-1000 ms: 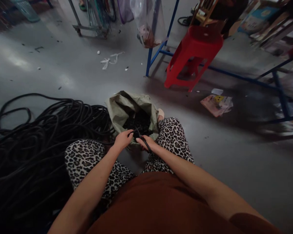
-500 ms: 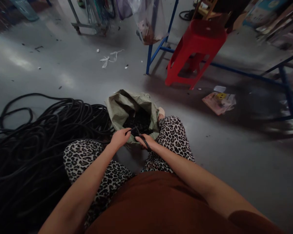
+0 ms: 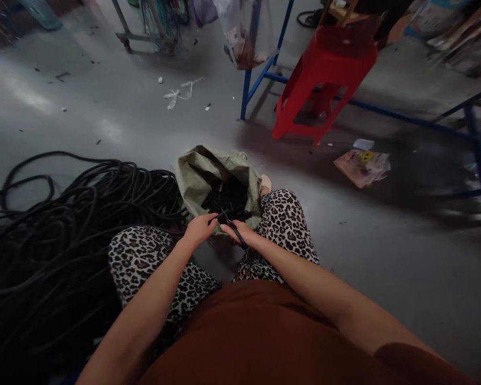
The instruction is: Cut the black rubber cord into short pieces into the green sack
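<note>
Over the mouth of a greenish woven sack, my two hands are close together. My left hand is closed, pinching a black rubber hose whose short end sticks out past the fingertips. My right hand is wrapped round a pair of dark-handled scissors. Their blades point up and left, close to the hose end; whether they touch it I cannot tell. Inside the sack lie many small black pieces, dark and hard to make out singly.
Left of the sack spreads a big tangled heap of black hose. A red plastic stool stands ahead to the right beside a blue metal frame. A clear plastic bag hangs there. A printed packet and scraps lie on the grey floor.
My left hand has shifted slightly right, closer to the scissors, and less of the hose end now shows beyond its fingers. The right hand stays nearly in place.
</note>
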Demonstrator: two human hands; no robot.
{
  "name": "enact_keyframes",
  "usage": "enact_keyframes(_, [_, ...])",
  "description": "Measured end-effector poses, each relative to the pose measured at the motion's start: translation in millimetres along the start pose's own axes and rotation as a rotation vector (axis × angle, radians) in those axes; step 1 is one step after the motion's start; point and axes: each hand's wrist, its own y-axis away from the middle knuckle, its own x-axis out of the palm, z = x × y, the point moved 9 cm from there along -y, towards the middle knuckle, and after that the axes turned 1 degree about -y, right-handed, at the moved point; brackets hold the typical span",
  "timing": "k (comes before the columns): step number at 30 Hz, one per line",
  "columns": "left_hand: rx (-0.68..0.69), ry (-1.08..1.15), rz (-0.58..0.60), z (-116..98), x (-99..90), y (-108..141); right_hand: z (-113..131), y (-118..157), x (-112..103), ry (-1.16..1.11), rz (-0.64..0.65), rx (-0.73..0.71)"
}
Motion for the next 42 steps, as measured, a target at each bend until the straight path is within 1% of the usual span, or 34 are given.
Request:
enact_keyframes(6, [0.040,-0.050,0.020,1,5.9,-2,-2,0,-1,0.013,0.012,0.012])
enact_keyframes(10, [0.035,-0.009,0.021,4,9.7,-4,-2,0,-1,0.010,0.018,0.037])
enact_keyframes(16, [0.040,0.046,0.020,8,17.0,-7,2,3,-4,0.021,-0.006,0.038])
enact_keyframes(22, [0.024,0.081,0.052,11,23.8,-11,-1,6,2,-0.002,0.029,0.079])
enact_keyframes(27, [0.026,0.066,0.035,10,18.4,-10,-3,3,-5,0.027,-0.020,0.086])
enact_keyframes(32, [0.046,0.003,-0.004,17,12.7,-10,-6,3,-13,0.016,-0.073,0.139])
enact_keyframes(37, [0.019,-0.001,0.020,30,19.0,-13,-12,2,-8,-0.049,-0.042,0.175])
enact_keyframes(42, [-0.015,-0.049,0.076,32,25.1,-13,-19,0,-3,-0.108,0.017,0.203])
